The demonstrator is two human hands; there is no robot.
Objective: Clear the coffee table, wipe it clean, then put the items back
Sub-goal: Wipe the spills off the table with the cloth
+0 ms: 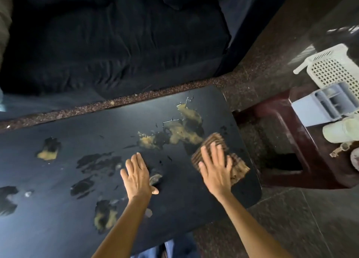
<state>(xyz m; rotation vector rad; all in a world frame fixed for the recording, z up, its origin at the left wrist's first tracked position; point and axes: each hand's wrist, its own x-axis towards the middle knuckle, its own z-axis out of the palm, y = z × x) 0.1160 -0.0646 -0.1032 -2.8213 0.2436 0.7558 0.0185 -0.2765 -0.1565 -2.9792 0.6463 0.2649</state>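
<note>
The black coffee table (58, 228) fills the lower left and middle of the head view. Wet yellowish spills (184, 129) and dark smears lie across its top, the largest near the far right corner. A brown striped cloth (215, 141) lies near the table's right end. My right hand (215, 166) presses flat on the cloth with straight fingers. My left hand (137, 174) rests flat on the tabletop to the left of it, fingers spread, touching a wet patch.
A dark sofa (116, 43) stands just beyond the table, across a strip of speckled floor. To the right, a dark red stool (287, 133) carries a white basket (334, 69), a grey plastic box (322, 106) and a pale container (342, 130).
</note>
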